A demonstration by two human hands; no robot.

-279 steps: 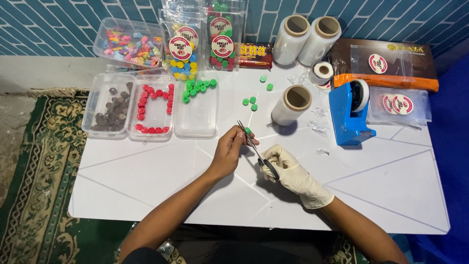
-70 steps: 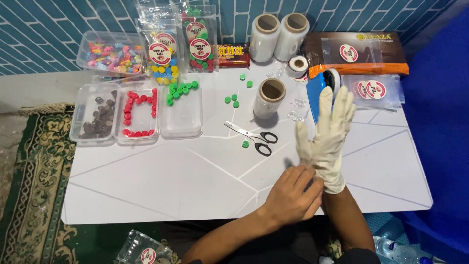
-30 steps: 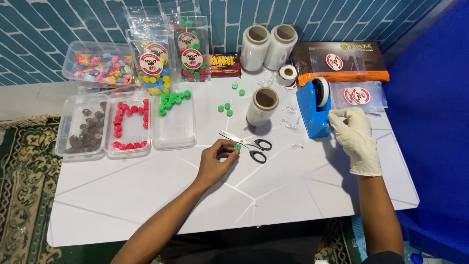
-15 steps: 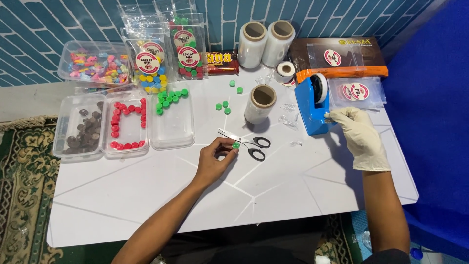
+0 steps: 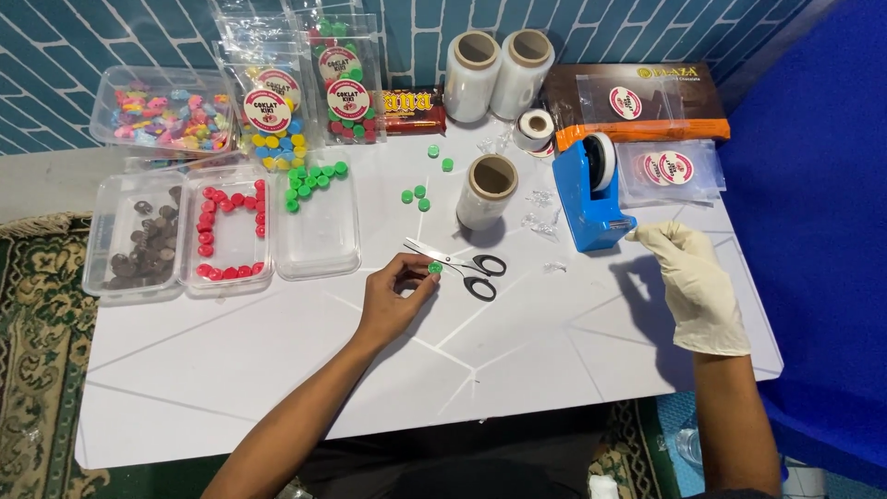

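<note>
Left hand (image 5: 393, 300) pinches the small, light, rigid green disc (image 5: 434, 268) by its rim beside the scissors (image 5: 462, 268); gloved right hand (image 5: 693, 277) closes near the tape dispenser (image 5: 591, 199), contents indiscernible

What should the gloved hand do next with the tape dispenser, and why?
Probably pull the tape end a little further out and tear it on the cutter. The gloved right hand is pinched at the front of the blue tape dispenser, while the bare left hand holds a small green piece beside the scissors, seemingly waiting for tape.
</note>
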